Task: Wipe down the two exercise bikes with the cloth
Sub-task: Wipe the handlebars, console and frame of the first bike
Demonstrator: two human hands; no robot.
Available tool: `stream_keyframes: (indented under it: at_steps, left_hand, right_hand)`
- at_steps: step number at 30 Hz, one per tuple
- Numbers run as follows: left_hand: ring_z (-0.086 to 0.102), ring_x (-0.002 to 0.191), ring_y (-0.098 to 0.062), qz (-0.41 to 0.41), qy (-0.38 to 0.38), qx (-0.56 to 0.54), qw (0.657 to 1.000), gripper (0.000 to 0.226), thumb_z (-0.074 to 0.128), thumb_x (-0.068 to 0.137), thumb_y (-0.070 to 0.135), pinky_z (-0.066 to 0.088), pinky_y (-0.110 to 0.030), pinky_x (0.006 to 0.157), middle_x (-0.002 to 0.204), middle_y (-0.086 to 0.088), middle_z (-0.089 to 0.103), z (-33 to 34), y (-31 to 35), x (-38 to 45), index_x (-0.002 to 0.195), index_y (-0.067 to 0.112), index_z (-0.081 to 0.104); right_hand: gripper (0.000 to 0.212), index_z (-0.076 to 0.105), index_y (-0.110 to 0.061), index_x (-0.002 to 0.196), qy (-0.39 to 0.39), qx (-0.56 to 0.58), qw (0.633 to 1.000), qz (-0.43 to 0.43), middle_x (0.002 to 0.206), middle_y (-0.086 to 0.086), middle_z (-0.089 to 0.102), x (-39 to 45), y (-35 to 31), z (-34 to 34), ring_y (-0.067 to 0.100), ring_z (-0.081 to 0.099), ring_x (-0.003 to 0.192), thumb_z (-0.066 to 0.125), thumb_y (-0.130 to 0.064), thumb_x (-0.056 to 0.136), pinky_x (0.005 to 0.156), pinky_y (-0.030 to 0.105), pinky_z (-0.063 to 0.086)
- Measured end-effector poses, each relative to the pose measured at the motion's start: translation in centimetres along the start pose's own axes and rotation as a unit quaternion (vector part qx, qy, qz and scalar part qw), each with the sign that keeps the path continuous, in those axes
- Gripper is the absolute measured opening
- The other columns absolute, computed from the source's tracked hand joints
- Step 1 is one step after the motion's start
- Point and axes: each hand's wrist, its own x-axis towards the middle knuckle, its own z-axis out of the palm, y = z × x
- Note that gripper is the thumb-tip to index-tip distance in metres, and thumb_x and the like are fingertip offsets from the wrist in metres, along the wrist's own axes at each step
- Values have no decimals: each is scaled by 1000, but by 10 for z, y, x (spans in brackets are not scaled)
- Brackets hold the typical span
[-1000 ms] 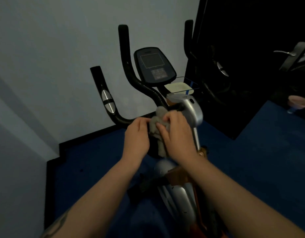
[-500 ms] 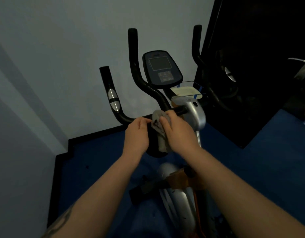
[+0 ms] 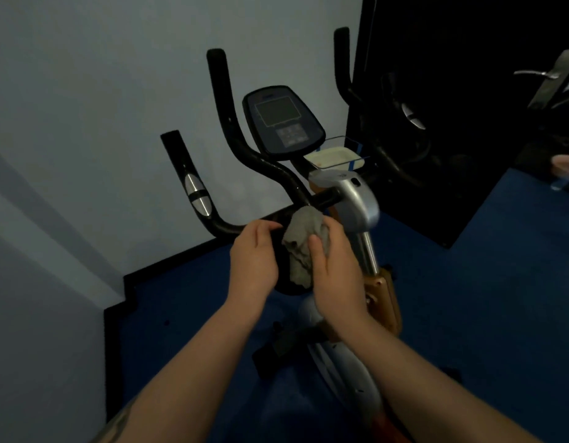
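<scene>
No text, brand, number or sign can be read anywhere in this dim view. The exercise bike's console (image 3: 283, 121) shows a dark blank screen (outlined by a thin pale line) and, below it, a block of small grey buttons whose markings are too blurred to make out. A faint darker patch sits at the console's top edge, but whether it is a logo cannot be told. The silver housing (image 3: 347, 193) under the console bears a small mark, also unreadable.
</scene>
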Motion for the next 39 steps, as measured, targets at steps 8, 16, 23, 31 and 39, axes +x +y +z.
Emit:
stream_keyframes:
  at_steps: [8,16,23,31,39]
  left_hand:
    - [59,76,6,15,-18,-14,1000,33,34,103,20,41,-5,59,89,6,66,-2,-1,1,99,17,67]
    - [58,77,-2,14,-28,-24,999,34,32,103,19,47,-14,65,88,4,65,-1,0,0,100,19,66]
    - [57,77,4,28,-42,-27,998,34,31,104,17,43,-6,62,90,4,64,-2,-1,0,101,17,65]
    - [55,67,4,38,-36,-19,998,32,33,103,14,41,-8,55,83,2,63,-2,1,1,95,14,64]
    - [58,77,6,18,-17,-23,999,33,35,103,19,41,-5,61,90,8,65,-2,-2,0,98,19,67]
  right_hand:
    - [17,47,-27,113,97,140,985,16,105,-5,60,3,1,15,4,60,97,36,-34,102,82,28,52]
    - [13,40,-24,113,201,193,958,73,105,-3,55,3,-17,24,0,55,94,35,-18,103,79,23,48]
    - [37,39,-40,127,213,234,947,58,126,1,54,-32,-14,44,8,55,114,37,-16,99,98,38,47]
    - [51,51,-39,102,-8,77,990,116,113,-5,51,27,-25,-5,15,50,109,49,-77,69,91,41,47]
    - [32,47,-37,112,24,56,998,-17,110,-4,54,-2,-4,-3,8,57,98,55,-26,84,79,37,55]
